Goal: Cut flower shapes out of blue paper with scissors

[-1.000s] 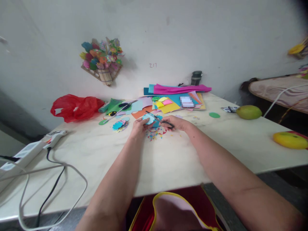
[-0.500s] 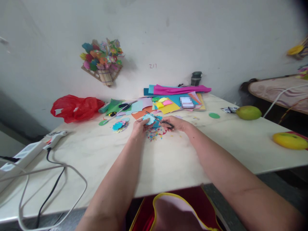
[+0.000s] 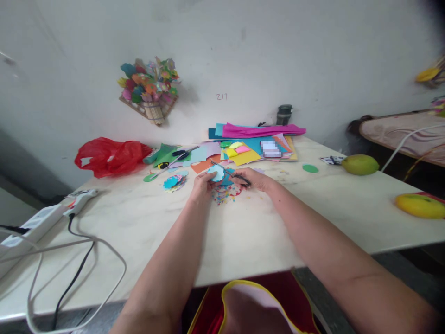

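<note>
My left hand (image 3: 202,183) pinches a pale blue paper piece with a scalloped edge (image 3: 217,173). Closed around the dark handles of a pair of scissors (image 3: 242,180) is my right hand (image 3: 251,178). The blades point up and left, at the right side of the paper. Below both hands lies a pile of small coloured paper scraps (image 3: 222,197), with a blue piece of paper (image 3: 228,178) behind the scissors. A stack of scalloped paper pieces (image 3: 171,182), blue on top, sits left of my left hand.
Coloured sheets (image 3: 248,155) lie at the back, with a second pair of scissors (image 3: 179,153) to their left. A red plastic bag (image 3: 113,155) is at the back left. Cables and a power strip (image 3: 43,220) occupy the left; two yellow-green fruits (image 3: 360,164) sit at the right.
The pale blue paper has turned slightly in my left hand. Both hands hold nearly the same place, and the view has shifted a little.
</note>
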Action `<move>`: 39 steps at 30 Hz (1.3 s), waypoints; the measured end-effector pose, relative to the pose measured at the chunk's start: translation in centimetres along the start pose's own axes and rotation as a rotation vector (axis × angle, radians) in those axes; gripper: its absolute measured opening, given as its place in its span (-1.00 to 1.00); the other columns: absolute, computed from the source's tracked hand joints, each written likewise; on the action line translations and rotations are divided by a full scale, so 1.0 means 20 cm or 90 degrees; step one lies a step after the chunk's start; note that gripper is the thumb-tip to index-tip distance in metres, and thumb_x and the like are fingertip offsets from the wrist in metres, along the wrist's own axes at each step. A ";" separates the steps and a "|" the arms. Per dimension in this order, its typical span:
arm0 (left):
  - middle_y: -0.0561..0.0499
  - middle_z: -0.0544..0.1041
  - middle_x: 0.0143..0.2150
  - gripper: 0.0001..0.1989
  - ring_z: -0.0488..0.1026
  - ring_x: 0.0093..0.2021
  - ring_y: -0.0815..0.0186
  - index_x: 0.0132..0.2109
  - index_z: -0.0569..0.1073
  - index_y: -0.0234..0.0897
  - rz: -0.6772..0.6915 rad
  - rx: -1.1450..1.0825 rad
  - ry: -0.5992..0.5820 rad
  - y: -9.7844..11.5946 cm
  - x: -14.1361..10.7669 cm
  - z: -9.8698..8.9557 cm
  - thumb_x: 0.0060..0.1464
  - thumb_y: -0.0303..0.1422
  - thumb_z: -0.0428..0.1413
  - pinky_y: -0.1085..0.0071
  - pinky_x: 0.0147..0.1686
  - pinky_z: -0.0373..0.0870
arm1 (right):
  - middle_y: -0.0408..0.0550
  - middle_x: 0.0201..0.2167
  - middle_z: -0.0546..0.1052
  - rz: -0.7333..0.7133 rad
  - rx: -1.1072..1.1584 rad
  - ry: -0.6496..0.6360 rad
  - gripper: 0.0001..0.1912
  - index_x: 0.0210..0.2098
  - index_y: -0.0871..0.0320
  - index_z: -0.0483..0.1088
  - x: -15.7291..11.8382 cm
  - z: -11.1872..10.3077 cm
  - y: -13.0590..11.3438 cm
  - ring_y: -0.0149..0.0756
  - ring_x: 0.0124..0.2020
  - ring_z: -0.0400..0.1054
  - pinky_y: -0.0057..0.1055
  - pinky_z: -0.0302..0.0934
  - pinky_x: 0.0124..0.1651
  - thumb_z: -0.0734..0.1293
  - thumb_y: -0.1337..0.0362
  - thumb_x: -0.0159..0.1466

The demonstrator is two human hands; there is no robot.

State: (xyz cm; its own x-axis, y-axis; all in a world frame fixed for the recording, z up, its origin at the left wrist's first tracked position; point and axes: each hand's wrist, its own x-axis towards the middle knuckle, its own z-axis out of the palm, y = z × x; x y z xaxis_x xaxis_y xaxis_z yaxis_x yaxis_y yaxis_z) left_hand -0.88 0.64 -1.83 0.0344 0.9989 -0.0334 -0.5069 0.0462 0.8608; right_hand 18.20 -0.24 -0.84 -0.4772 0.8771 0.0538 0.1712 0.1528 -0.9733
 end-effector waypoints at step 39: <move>0.16 0.33 -0.62 -0.76 0.38 -0.55 0.48 -0.55 0.30 -0.28 0.074 -0.021 0.102 -0.11 -0.04 0.11 -0.15 -0.44 0.25 0.52 -0.37 0.41 | -0.23 -0.68 0.38 -0.011 0.074 0.078 -0.73 -0.43 0.17 0.28 0.04 0.08 0.01 -0.49 -0.75 0.21 -0.56 -0.10 -0.74 0.39 0.12 0.10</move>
State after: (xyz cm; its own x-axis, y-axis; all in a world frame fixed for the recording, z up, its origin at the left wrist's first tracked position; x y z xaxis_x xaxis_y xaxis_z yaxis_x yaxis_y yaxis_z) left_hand 2.08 -0.38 -2.58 -0.1615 0.9867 -0.0173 -0.5273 -0.0714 0.8466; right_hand 16.56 -0.28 -1.43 -0.3687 0.9251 0.0909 0.0591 0.1209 -0.9909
